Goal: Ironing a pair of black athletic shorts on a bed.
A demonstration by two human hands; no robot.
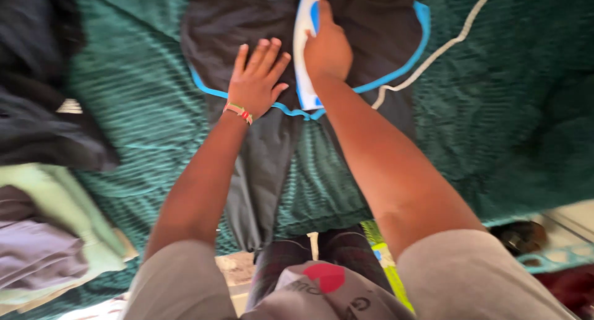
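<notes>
You have no boxes, bags or packets near you here. There are no signs and no screens either. The one thing with print on it is your own grey shirt (322, 295), at the bottom middle of the view. It has a round red patch (326, 276) on the chest, with some dark letters beside it and under it. The letters are blurry and partly cut off by the bottom edge. Nothing else you can see, on the bed or beside it, carries a label or a tag.
</notes>
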